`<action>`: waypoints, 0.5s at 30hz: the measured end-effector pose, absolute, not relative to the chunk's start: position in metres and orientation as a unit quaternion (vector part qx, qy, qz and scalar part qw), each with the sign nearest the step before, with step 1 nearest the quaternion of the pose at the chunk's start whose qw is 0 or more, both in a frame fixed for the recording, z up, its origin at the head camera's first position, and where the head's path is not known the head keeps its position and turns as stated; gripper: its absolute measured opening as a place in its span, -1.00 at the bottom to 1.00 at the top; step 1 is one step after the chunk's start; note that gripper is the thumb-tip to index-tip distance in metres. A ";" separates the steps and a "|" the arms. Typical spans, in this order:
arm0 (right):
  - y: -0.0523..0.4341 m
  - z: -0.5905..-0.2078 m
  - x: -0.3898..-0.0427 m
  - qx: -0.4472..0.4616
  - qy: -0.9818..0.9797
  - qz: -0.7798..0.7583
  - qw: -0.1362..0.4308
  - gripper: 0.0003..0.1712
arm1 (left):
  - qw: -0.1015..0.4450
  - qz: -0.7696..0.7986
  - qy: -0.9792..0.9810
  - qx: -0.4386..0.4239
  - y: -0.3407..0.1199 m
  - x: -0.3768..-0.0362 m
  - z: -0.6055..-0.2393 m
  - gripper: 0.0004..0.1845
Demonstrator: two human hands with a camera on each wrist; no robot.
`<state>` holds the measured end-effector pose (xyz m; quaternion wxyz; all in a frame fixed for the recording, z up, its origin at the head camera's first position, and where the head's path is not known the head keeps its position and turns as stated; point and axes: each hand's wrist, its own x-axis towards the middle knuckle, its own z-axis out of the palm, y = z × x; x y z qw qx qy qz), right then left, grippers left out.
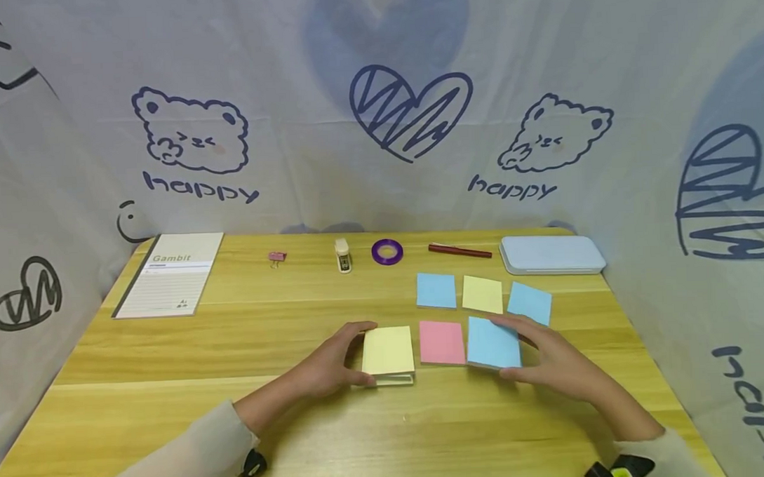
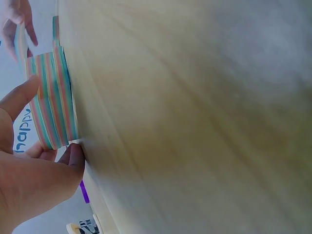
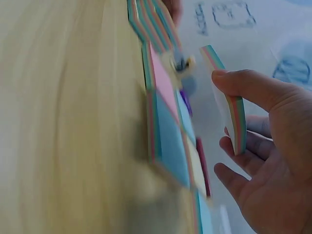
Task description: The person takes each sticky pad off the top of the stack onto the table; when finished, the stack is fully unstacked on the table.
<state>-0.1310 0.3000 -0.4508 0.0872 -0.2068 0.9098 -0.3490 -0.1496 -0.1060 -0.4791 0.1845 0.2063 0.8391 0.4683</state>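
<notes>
Holding, left hand (image 1: 329, 364): paper stack (image 1: 388, 350); right hand (image 1: 557, 356): one pad (image 3: 239, 119), apparently blue.

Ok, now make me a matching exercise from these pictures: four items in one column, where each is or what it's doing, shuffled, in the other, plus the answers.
1. Left hand
2. Right hand
3. Purple tape roll
4. Notebook

A. Near the table's left edge
B. Holds a blue-topped pad
C. Grips a yellow-topped stack
D. Just left of the dark red pen

Pairs: 1-C, 2-B, 3-D, 4-A
</notes>
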 end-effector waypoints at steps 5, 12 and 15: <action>0.334 -0.459 -0.121 -0.175 0.908 -0.369 0.091 -0.02 | 0.185 0.465 0.841 0.207 -0.106 -0.149 -0.478 -0.03; 0.368 -0.471 -0.113 -0.129 0.924 -0.351 0.085 -0.03 | 0.186 0.468 0.839 0.206 -0.105 -0.148 -0.476 -0.04; 0.376 -0.476 -0.112 -0.124 0.930 -0.336 0.077 -0.03 | 0.183 0.466 0.841 0.206 -0.104 -0.148 -0.476 -0.04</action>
